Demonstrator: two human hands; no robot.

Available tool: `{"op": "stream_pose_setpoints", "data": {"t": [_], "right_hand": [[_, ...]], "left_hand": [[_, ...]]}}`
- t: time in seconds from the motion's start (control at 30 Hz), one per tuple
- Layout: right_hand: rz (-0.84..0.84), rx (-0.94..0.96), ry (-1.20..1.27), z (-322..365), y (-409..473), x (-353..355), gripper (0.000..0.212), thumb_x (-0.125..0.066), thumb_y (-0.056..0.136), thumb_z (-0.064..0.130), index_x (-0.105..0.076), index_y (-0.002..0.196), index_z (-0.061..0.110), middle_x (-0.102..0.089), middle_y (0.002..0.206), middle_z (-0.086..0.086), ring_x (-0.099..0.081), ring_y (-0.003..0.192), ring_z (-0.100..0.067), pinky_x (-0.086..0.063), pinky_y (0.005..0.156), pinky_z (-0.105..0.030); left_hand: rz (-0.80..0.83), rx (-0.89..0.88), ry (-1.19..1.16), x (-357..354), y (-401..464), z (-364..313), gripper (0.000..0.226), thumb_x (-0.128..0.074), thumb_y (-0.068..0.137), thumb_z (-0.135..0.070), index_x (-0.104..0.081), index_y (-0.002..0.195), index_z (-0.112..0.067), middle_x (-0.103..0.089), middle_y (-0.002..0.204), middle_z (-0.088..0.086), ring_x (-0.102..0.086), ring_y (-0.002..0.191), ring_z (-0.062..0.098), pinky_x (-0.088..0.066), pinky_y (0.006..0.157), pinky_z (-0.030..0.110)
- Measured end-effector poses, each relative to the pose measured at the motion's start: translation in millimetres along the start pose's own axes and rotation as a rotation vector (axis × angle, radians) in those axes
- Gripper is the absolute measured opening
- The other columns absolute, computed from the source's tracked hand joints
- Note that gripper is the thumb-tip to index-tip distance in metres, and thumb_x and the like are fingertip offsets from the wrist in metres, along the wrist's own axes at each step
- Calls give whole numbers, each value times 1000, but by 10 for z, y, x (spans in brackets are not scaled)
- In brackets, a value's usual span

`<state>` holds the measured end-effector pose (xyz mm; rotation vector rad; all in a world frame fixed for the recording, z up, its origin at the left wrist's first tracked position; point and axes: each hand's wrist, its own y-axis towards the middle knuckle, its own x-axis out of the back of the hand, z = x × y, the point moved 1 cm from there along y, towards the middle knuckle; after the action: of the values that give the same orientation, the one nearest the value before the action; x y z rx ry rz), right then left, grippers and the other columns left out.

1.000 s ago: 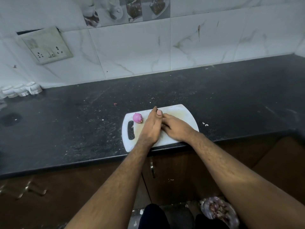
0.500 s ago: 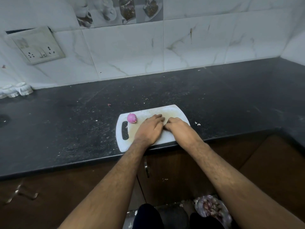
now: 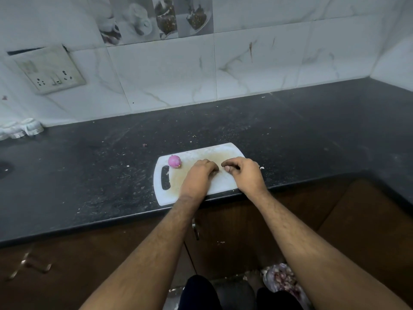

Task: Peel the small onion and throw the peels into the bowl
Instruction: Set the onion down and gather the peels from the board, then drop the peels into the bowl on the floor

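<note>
Where the black worktop [image 3: 89, 171] meets marble tiles: socket plate [image 3: 50, 69].
Board: white chopping board [image 3: 223, 151] at the front edge, peeled onion [image 3: 174, 161] by its handle.
Hands: left hand [image 3: 200, 175] and right hand [image 3: 243, 173] curled on the board; contents cannot be told.

The tabletop [image 3: 290, 135] was dark stone, matt and speckled, with pale crumbs and scuffs dulling it. On it, at the near edge, the chopping board [image 3: 223, 151] looked like white plastic, smooth at the rim but stained brownish and scratched through the middle. The onion [image 3: 174, 161] on the board was bare, smooth, faintly glossy pink. Behind, the wall tiles [image 3: 167, 70] were glossy, marble-veined white. The cupboard fronts [image 3: 234, 231] below were dark brown wood with a low sheen, and a handle [image 3: 195, 229] on them shone like metal.
</note>
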<state>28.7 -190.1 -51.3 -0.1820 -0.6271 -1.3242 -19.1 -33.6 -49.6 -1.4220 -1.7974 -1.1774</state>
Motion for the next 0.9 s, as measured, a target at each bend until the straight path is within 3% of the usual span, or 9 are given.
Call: {"op": "stream_pose_setpoints", "data": {"t": [0.17, 0.3, 0.43, 0.5, 0.6, 0.73, 0.9], "right_hand": [[35, -42, 8, 83, -21, 35, 18, -67, 95, 12, -79, 108, 16, -78, 105, 6, -62, 85, 7, -40, 72, 5], [-7, -64, 86, 158, -157, 51, 16, -68, 95, 12, -80, 105, 18, -77, 102, 9, -64, 87, 6, -42, 72, 2], [20, -144, 390, 280, -580, -120, 15, -70, 93, 9, -80, 97, 21, -78, 99, 7, -70, 97, -6, -53, 87, -21], [58, -207, 567, 374, -874, -259, 17, -71, 92, 5, -79, 95, 20, -78, 95, 2, -71, 93, -10, -54, 85, -22], [143, -307, 752, 533, -1375, -557, 16, -70, 92, 3, -78, 98, 16, -78, 95, -3, -70, 89, -9, -56, 83, -21], [315, -575, 1000, 732, -1990, -1050, 14, -64, 95, -1, -73, 102, 7, -73, 99, -11, -70, 89, -12, -59, 84, -20], [385, -855, 1159, 950, -2575, -1680, 18, -54, 99, -4, -69, 100, 6, -71, 92, -8, -69, 85, -12, -59, 74, -18]], "left_hand": [[44, 60, -51, 97, -118, -184, 41, -46, 94, -1, -48, 132, -16, -65, 102, 9, -62, 97, 24, -54, 92, 42], [-2, 131, -156, 144, -437, -210, 34, -54, 96, -2, -51, 127, -18, -68, 101, 4, -66, 93, 18, -57, 90, 41], [-94, 187, -265, 215, -1103, -177, 31, -61, 96, 2, -59, 122, -15, -72, 103, 2, -68, 96, 12, -56, 87, 25], [-182, 263, -376, 242, -1492, -150, 29, -65, 93, 3, -65, 116, -15, -73, 98, -4, -69, 92, 4, -52, 79, 11], [-405, 545, -788, 228, -2077, -88, 21, -70, 92, 2, -72, 107, -12, -75, 92, -6, -70, 85, -2, -53, 78, 11], [-653, 844, -1542, 219, -2624, 36, 19, -55, 101, 4, -69, 109, -6, -73, 86, 4, -67, 80, 8, -58, 76, 18], [-1005, 996, -1881, 422, -3119, 290, 23, -45, 105, -8, -67, 100, -7, -64, 82, 5, -61, 76, 12, -55, 74, 24]]}}
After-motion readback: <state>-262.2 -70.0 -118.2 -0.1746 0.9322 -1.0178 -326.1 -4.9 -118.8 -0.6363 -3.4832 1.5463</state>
